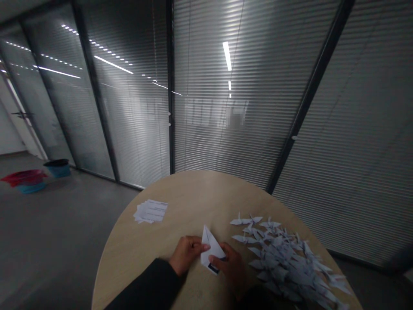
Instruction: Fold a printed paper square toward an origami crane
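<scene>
Reaches in from the bottom edge with dark sleeves (150,285), nearest the camera. Faces a tall glass partition (206,142), slatted with blinds, divided by dark frames and streaked with bright strips of light. Works over a round, pale wooden table (200,189), set close to the glass. Has a broad heap of folded white paper cranes (287,258) on the right, thick near the table's edge and looser toward the far side. Sees two blue buckets on the grey floor (80,224), far left: a red-lined bucket (30,187) and, farther back, a black-lined bucket (60,170). Has a loosely fanned stack of printed sheets (151,211) on the table's left side, well apart from the heap. Holds left hand (187,253) and right hand (232,265) close together between stack and heap. Grips between them a folded white paper (206,252), pointed away from the body, creased down from the tip, dark-printed near the bottom. Pinches its left edge between left thumb and fingertips. Lays the right thumb on its face; cannot tell whether the other right fingers, partly hidden, are spread or pressed together.
</scene>
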`<control>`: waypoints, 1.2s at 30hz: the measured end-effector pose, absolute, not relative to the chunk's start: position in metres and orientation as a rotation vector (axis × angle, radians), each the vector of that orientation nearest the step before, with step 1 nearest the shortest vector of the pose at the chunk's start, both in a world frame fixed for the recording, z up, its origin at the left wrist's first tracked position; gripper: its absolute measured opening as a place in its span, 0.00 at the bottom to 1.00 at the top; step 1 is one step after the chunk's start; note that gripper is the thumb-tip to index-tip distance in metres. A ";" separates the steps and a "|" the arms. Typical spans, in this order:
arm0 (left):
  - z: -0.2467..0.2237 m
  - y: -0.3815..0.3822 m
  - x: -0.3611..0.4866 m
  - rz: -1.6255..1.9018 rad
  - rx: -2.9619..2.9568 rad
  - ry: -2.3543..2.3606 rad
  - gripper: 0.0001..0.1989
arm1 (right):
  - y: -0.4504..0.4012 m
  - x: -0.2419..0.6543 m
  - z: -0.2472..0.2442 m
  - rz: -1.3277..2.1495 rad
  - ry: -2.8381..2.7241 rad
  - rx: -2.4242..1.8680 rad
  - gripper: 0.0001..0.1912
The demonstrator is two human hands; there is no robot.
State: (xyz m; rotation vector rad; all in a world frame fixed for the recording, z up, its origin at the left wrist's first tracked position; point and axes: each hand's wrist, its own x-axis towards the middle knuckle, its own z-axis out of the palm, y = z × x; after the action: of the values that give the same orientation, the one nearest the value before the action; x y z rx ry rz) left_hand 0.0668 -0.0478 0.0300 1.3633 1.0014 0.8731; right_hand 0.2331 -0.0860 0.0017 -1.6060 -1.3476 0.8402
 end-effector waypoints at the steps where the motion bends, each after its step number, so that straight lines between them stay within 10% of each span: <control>1: 0.031 -0.048 0.067 0.853 1.352 0.966 0.25 | -0.087 0.233 0.004 0.847 -1.345 -1.616 0.11; 36: 0.037 -0.055 0.063 0.687 1.861 0.995 0.22 | -0.087 0.240 -0.001 1.024 -1.347 -1.514 0.17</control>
State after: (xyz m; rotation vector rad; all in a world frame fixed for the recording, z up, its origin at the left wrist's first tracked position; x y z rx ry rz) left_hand 0.0627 -0.0552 0.0374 1.8608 0.9953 0.6868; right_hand 0.2400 -0.0867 -0.0011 -1.5140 -1.3467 1.0239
